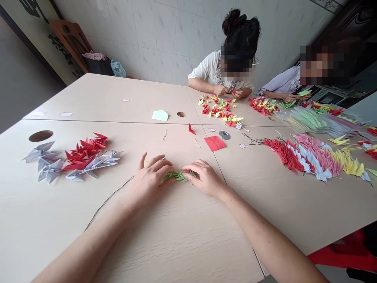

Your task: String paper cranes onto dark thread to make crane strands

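Observation:
A tight row of green folded paper cranes (176, 176) lies low over the table between my two hands. My left hand (153, 173) is closed on its left end, the index finger raised and the thumb hidden below. At the other end my right hand (205, 177) pinches the cranes between thumb and fingertips. A thin dark cord (107, 199) runs from under my left wrist toward the table's near side. Left of my hands lies a curved string of red paper cranes (85, 151) and pale grey-blue paper cranes (50, 169).
Ahead lie a red paper square (215, 143), a metal ring (224, 135), one red crane (191, 129) and a pale green paper piece (160, 115). Multicoloured crane strings (321, 157) fill the right. Two people (206, 74) fold paper across the table. A round hole (41, 136) pierces the tabletop.

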{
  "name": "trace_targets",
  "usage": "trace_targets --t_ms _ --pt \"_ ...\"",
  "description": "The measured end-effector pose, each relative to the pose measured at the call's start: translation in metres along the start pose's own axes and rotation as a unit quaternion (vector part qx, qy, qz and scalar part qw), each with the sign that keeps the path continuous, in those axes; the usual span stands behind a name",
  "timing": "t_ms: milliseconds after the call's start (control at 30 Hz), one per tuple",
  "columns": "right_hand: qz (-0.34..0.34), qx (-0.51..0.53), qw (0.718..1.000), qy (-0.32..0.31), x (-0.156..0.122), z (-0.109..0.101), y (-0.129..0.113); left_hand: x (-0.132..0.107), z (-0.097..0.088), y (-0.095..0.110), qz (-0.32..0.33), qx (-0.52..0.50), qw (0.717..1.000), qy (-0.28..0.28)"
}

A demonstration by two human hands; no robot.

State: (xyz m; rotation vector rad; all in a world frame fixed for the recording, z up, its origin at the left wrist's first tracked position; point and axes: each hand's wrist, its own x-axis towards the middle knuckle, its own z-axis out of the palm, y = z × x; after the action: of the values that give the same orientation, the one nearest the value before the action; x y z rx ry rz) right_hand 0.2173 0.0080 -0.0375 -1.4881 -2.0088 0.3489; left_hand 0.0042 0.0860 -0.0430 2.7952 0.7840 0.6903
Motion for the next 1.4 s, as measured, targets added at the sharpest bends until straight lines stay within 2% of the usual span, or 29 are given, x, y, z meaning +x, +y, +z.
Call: trace_targets --t_ms 133,233,333,433,567,700,867,967,1067,1133,1200,1267,1333,1400 --pt "0.028 0.047 0.998 0.011 -0.001 -0.013 0.0 -0.001 -0.004 0.014 0.012 0.044 0.999 -0.017" --pt "0.043 0.05 0.997 0.035 -0.004 -0.029 -0.002 -0.003 -0.001 0.021 0.037 0.074 0.996 -0.024" --pt "0.012 0.009 0.999 0.038 -0.007 -0.038 -0.008 -0.006 0.007 0.025 0.057 0.088 0.994 -0.024" --pt "-0.049 -0.06 0.997 0.014 -0.017 -0.033 -0.014 -0.008 0.012 0.026 0.059 0.094 0.994 -0.021" --pt "-0.104 -0.166 0.98 -0.039 -0.036 -0.014 -0.015 -0.008 0.015 0.026 0.063 0.102 0.992 -0.027" --pt "-0.101 -0.207 0.968 -0.095 -0.044 -0.002 -0.011 -0.007 0.015 0.026 0.066 0.102 0.992 -0.044" --pt "-0.094 -0.205 0.969 -0.098 -0.042 0.0 -0.014 -0.009 0.016 0.031 0.056 0.077 0.995 -0.042" --pt "-0.104 -0.191 0.972 -0.087 -0.043 -0.002 -0.015 -0.006 0.009 0.03 0.051 0.05 0.997 -0.04" --pt "-0.082 -0.166 0.982 -0.036 -0.044 -0.009 -0.013 0.001 -0.012 0.016 -0.005 0.016 1.0 -0.021" --pt "-0.06 -0.15 0.987 -0.001 -0.043 -0.014 -0.01 0.007 -0.032 0.002 -0.098 -0.023 0.995 0.013" --pt "-0.047 -0.139 0.989 0.026 -0.042 -0.02 -0.007 0.01 -0.049 -0.012 -0.202 -0.068 0.976 0.035" --pt "-0.042 -0.127 0.99 0.044 -0.039 -0.025 -0.006 0.011 -0.06 -0.023 -0.278 -0.072 0.957 0.039" --pt "-0.035 -0.108 0.992 0.05 -0.033 -0.031 -0.007 0.01 -0.063 -0.03 -0.306 -0.064 0.95 0.013" --pt "-0.015 -0.081 0.996 0.034 -0.021 -0.037 -0.013 0.008 -0.059 -0.033 -0.299 -0.06 0.952 -0.021"
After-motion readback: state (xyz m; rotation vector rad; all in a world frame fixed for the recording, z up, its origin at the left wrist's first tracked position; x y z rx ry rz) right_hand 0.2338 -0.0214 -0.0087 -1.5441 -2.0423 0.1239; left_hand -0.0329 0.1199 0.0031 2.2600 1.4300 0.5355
